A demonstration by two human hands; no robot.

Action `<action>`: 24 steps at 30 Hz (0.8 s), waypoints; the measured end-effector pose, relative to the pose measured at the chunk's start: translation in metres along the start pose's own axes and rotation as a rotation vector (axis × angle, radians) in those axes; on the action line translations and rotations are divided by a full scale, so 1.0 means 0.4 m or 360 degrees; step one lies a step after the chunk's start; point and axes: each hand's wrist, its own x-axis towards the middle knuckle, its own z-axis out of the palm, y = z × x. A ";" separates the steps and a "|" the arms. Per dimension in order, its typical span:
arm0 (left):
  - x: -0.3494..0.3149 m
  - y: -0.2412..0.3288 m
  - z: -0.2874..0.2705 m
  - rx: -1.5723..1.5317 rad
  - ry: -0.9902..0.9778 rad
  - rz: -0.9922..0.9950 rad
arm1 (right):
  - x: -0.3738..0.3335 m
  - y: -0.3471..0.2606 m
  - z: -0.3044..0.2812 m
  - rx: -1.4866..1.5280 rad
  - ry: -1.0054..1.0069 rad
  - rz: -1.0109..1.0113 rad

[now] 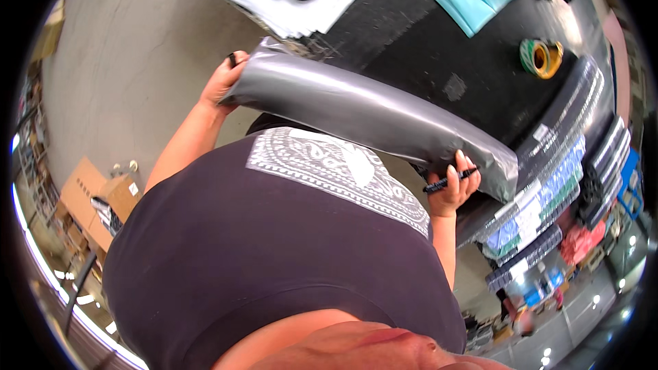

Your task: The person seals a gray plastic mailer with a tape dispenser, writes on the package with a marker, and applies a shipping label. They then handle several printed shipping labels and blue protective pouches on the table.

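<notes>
Bright indoor light; strip lights (35, 250) burn white. Glare streaks the roll (356, 99) along the table's (411, 48) near edge and whitens its right edge. Fisheye distortion bends the outskirts into black corners; far background looks soft.

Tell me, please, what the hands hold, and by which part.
A long grey package: left hand on its left end, right hand near its right end. The right hand also grips a black pen around its middle.
</notes>
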 end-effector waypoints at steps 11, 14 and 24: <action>0.060 0.085 0.059 0.1122 0.0431 -0.0506 | 0.311 0.142 0.102 -0.0069 0.0067 0.0134; 0.093 0.113 0.030 0.1339 0.0526 -0.0367 | 0.372 0.216 0.167 -0.0021 0.0201 0.0123; 0.069 0.108 0.078 0.0570 0.0239 0.0263 | 0.532 0.310 0.252 0.0101 0.0427 0.0002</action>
